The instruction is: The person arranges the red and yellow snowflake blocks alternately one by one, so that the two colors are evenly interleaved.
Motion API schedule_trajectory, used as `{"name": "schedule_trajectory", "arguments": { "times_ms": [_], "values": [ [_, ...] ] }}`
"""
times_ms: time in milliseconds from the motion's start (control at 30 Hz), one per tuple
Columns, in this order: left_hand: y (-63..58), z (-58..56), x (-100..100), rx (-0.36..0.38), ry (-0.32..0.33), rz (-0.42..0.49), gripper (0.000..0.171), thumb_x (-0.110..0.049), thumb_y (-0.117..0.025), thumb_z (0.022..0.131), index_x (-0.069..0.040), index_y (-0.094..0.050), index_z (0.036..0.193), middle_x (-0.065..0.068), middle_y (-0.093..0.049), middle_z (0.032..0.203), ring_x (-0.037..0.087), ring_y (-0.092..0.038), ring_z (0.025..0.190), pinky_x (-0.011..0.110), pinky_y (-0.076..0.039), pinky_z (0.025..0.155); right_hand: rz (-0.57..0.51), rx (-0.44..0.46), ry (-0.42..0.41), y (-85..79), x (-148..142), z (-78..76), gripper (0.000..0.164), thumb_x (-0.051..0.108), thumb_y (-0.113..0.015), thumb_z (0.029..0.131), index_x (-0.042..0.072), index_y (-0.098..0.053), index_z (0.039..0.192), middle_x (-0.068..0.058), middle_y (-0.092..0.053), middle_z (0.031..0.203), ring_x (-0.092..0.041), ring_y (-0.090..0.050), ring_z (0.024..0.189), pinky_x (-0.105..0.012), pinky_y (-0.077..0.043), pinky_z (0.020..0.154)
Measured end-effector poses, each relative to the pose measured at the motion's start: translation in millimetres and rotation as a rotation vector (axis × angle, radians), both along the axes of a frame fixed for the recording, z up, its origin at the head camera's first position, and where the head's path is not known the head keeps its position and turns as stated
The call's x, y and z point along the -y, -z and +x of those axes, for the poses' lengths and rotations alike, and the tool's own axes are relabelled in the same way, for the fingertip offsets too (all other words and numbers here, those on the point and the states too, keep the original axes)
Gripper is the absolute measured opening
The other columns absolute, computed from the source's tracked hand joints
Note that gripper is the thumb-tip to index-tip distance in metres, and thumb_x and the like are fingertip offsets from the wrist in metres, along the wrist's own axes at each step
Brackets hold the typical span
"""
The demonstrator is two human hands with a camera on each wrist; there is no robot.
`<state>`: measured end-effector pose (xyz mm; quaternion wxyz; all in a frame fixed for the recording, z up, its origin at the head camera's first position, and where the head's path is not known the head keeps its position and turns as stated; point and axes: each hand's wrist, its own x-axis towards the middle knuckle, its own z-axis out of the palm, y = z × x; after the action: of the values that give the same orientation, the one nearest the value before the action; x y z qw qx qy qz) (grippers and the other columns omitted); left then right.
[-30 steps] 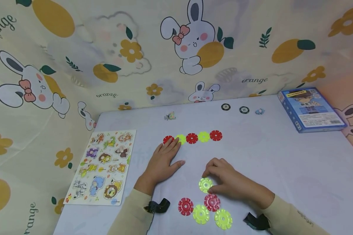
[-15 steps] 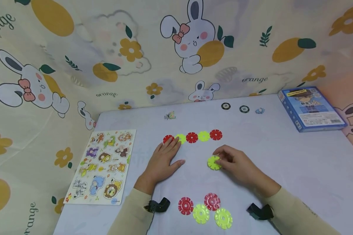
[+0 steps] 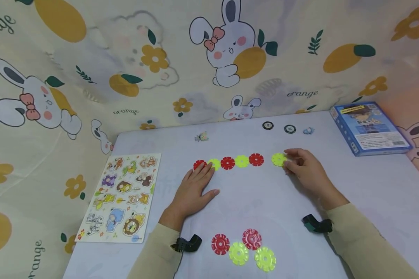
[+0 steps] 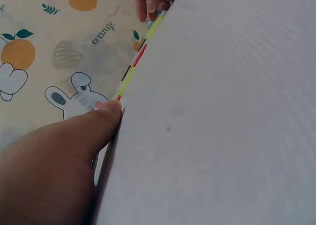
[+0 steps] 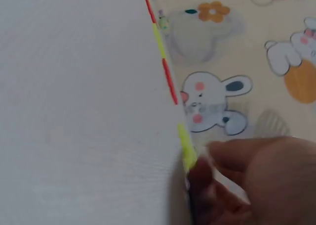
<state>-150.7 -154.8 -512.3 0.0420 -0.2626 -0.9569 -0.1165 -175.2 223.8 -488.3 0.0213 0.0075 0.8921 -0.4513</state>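
Note:
A row of flower-shaped plastic discs, red and yellow-green by turns, runs across the table; its right end is a red disc (image 3: 256,159). My left hand (image 3: 194,192) lies flat, fingers extended, with its fingertips on the row's leftmost red disc (image 3: 199,164) and the yellow-green disc (image 3: 215,164) beside it. Right of the row, a short gap away, my right hand (image 3: 309,172) pinches a yellow-green disc (image 3: 278,159) between thumb and fingers. In the right wrist view that pinched disc (image 5: 186,146) shows edge-on and blurred.
Two red and two yellow-green discs (image 3: 239,254) lie at the near side. An animal puzzle board (image 3: 120,197) is at left, a blue box (image 3: 370,130) at back right. Two black round chips (image 3: 290,129) and small figures (image 3: 201,136) sit along the back.
My right hand has lifted the yellow-green disc from the near group and carried it away and rightward to the row's right end. The left hand has stayed in place.

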Motion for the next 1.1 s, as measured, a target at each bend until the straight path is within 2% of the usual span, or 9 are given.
{"name": "schedule_trajectory", "arguments": {
  "times_ms": [67,167,233,300,533,867,1100],
  "values": [
    [-0.4,0.0,0,0.004,-0.002,0.003,0.075,-0.064,-0.040,0.091,-0.021,-0.029,0.152,-0.005,-0.019,0.157,0.020,-0.010,0.144,0.050,-0.013,0.112,0.106,-0.045,-0.058,-0.6,1,2.7,0.041,0.024,-0.062,0.095,0.012,-0.055,0.133,-0.009,-0.045,0.132,-0.029,-0.051,0.106,-0.045,-0.050,0.084],
    [-0.8,0.1,-1,0.004,-0.002,0.005,0.075,-0.064,-0.041,0.091,-0.021,-0.029,0.152,-0.006,-0.019,0.157,0.019,-0.010,0.144,0.050,-0.013,0.112,0.275,-0.112,-0.183,-0.6,6,7.2,0.046,0.027,-0.063,0.094,0.008,-0.055,0.135,-0.010,-0.039,0.144,-0.034,-0.036,0.125,-0.055,-0.038,0.098],
    [-1.0,0.0,-1,0.007,0.000,0.010,0.074,-0.063,-0.041,0.092,-0.021,-0.029,0.152,-0.006,-0.019,0.157,0.019,-0.010,0.144,0.050,-0.013,0.112,0.366,-0.138,-0.257,-0.1,10,9.7,0.053,0.031,-0.063,0.093,0.006,-0.052,0.138,-0.010,-0.035,0.149,-0.037,-0.026,0.133,-0.058,-0.031,0.102],
    [-0.8,-0.2,-1,0.007,0.002,0.011,0.074,-0.063,-0.040,0.092,-0.021,-0.029,0.152,-0.006,-0.019,0.157,0.019,-0.010,0.144,0.050,-0.013,0.112,0.433,-0.156,-0.298,0.7,14,11.7,0.058,0.034,-0.063,0.092,0.006,-0.048,0.141,-0.009,-0.031,0.152,-0.037,-0.022,0.135,-0.060,-0.026,0.104],
    [0.2,0.3,0,0.004,0.000,0.009,0.075,-0.064,-0.041,0.091,-0.021,-0.029,0.152,-0.006,-0.020,0.157,0.019,-0.010,0.144,0.051,-0.013,0.112,0.524,-0.171,-0.314,3.1,26,13.8,0.072,0.045,-0.064,0.089,0.010,-0.039,0.147,-0.008,-0.023,0.156,-0.038,-0.018,0.138,-0.066,-0.023,0.097],
    [-1.9,0.7,-1,0.005,-0.006,0.010,0.075,-0.063,-0.042,0.091,-0.020,-0.030,0.152,-0.006,-0.019,0.157,0.020,-0.011,0.144,0.050,-0.013,0.112,0.604,-0.137,-0.307,8.4,32,14.7,0.085,0.064,-0.054,0.086,0.016,-0.030,0.152,-0.006,-0.015,0.159,-0.039,-0.010,0.140,-0.062,-0.022,0.095],
    [-1.6,1.2,0,0.009,-0.002,0.011,0.074,-0.062,-0.042,0.091,-0.020,-0.030,0.152,-0.006,-0.020,0.157,0.020,-0.011,0.144,0.050,-0.013,0.112,0.589,-0.129,-0.308,9.0,31,15.1,0.086,0.068,-0.049,0.086,0.019,-0.027,0.152,-0.004,-0.012,0.159,-0.039,-0.009,0.140,-0.062,-0.021,0.094]
  ]
}}
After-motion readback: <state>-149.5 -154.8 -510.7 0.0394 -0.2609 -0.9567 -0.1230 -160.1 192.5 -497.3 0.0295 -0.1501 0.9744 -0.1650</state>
